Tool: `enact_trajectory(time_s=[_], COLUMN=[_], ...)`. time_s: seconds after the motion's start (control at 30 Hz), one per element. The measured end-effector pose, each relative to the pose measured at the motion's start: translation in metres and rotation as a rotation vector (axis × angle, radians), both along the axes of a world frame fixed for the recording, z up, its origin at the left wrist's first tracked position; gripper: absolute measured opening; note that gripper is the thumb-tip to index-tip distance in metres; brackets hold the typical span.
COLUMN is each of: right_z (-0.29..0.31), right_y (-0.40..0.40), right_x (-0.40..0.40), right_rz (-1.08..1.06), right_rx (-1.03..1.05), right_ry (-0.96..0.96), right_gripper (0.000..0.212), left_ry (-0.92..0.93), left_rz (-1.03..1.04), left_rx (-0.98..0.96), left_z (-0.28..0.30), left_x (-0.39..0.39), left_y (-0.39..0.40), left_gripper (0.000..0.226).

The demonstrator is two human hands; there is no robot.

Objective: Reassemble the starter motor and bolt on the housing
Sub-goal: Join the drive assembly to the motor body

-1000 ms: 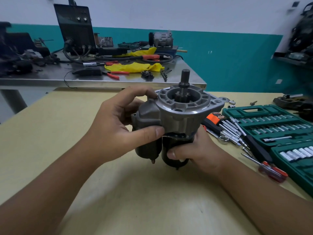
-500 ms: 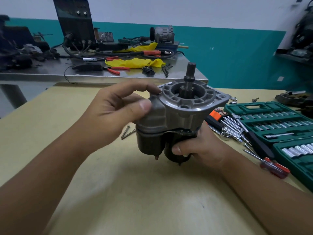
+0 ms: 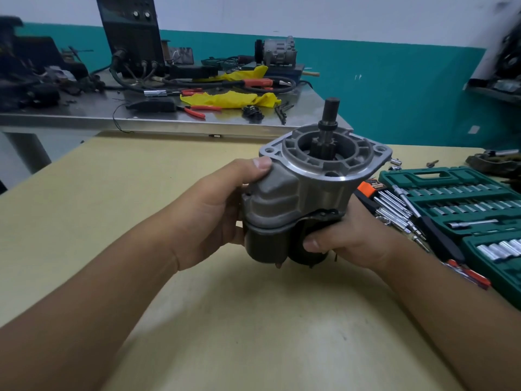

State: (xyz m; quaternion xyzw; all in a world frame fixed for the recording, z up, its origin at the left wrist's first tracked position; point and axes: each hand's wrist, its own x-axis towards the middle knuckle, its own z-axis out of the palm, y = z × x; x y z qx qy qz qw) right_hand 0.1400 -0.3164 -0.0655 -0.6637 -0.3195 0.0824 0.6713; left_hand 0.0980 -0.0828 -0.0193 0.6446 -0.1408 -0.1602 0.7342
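Starter motor (image 3: pixel 304 204) held upright just above the yellow counter (image 3: pixel 141 193), pinion shaft (image 3: pixel 331 114) pointing up, as I gripped it with both hands. My left hand (image 3: pixel 214 218) wrapped the grey cast housing (image 3: pixel 282 198), thumb pressed on its upper shoulder beside the mounting flange (image 3: pixel 327 170); my right hand (image 3: pixel 349 235) clamped the dark cylindrical body (image 3: pixel 307 246) below, thumb across its front. I judged the unit heavy and rigid, all metal, its weight low in the dark body, so a grip under that body with a second hand steadying the casting seemed the safest hold. The smooth machined flange rim looked slippery, and the exposed pinion teeth and shaft were not places I would grab. A green socket set (image 3: pixel 451 193) and loose drivers (image 3: pixel 400 210) lay near my right wrist on the counter.
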Motion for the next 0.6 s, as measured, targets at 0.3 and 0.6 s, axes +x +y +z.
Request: enact_trajectory(time_s=[0.3, 0.6], right_z=[0.011, 0.021], right_y=[0.000, 0.031], right_x=[-0.018, -0.052], right_rz=[-0.283, -0.840], right_rx=[-0.161, -0.257], right_ry=[-0.094, -0.292], right_gripper=[0.084, 0.073], left_ry=[-0.035, -0.028], left_rz=[0.118, 0.222], left_rx=[0.119, 0.116], left_z=[0.016, 0.015], left_x=[-0.007, -0.007], left_y=[-0.025, -0.009], left_gripper=[0.036, 0.040])
